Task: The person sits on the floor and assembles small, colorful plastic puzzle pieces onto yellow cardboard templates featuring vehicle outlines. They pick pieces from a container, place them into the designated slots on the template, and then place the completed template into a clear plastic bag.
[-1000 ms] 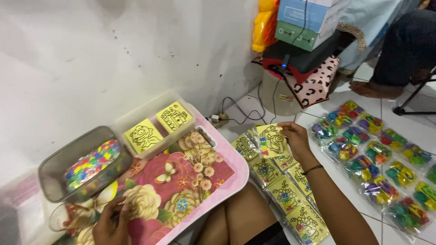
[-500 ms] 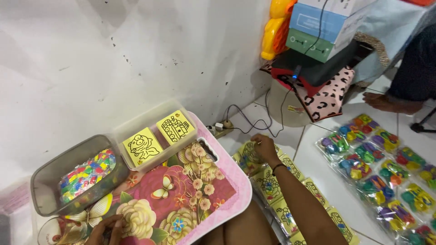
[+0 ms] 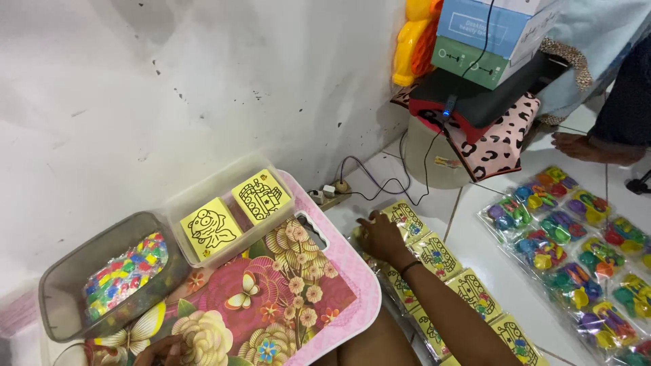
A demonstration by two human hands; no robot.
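Head view, looking down at the floor by a white wall: the right hand (image 3: 381, 237) lies palm down, fingers spread and not closed on anything, on the top end of a row of yellow picture packets (image 3: 434, 256) that runs from the picture's middle toward five o'clock over the white tiles. The left hand (image 3: 161, 351) shows only at the bottom edge, at seven o'clock, resting on the flowered pink tray (image 3: 285, 298); I cannot tell whether it is open or closed.

At ten o'clock from the tray's middle sits a clear tub (image 3: 224, 203) holding two yellow cards with black line drawings. Just beside it, at nine o'clock, a grey bin (image 3: 68, 298) is filled with small many-coloured pieces.

Over at three o'clock, well apart from the right hand, clear packets of coloured toys (image 3: 569, 251) lie in rows on the floor. At one o'clock, stacked boxes (image 3: 495, 34) sit on a leopard-print cloth (image 3: 505, 139), cables trailing down to a wall plug.
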